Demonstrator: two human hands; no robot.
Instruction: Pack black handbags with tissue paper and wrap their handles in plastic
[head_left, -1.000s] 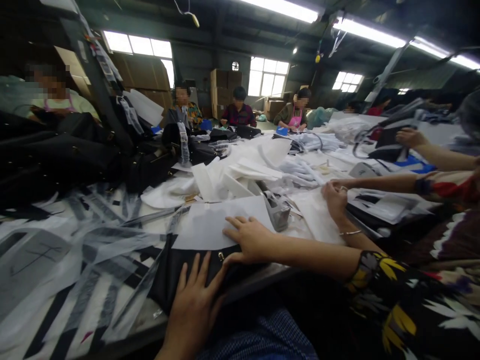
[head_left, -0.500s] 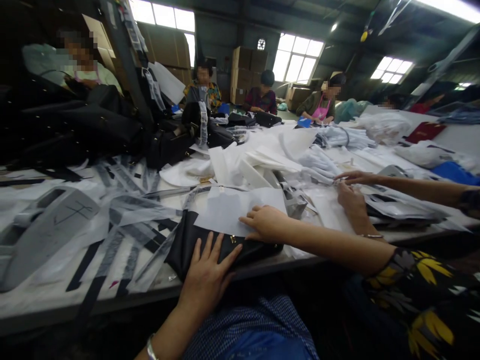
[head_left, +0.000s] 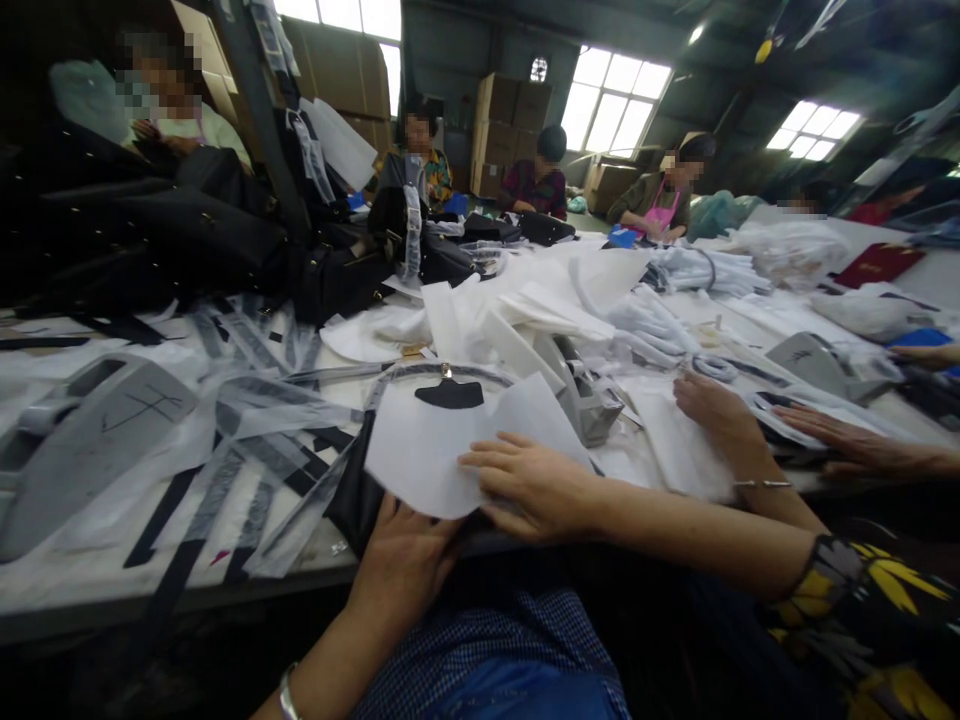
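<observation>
Head view: my right hand [head_left: 529, 487] is lying loose and unclenched on the white sheet [head_left: 424, 450]; my left hand [head_left: 405, 555] is touching its near edge — whether pinching, I cannot tell. Beneath, the black bag [head_left: 349, 500] is lying near on the table [head_left: 307, 548] — other dark bags [head_left: 217, 235] are lying far left.

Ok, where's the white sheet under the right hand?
Head view, centre: the white sheet lies over the black bag, lower edge at the left hand, grey tape dispenser beyond its right side.
</observation>
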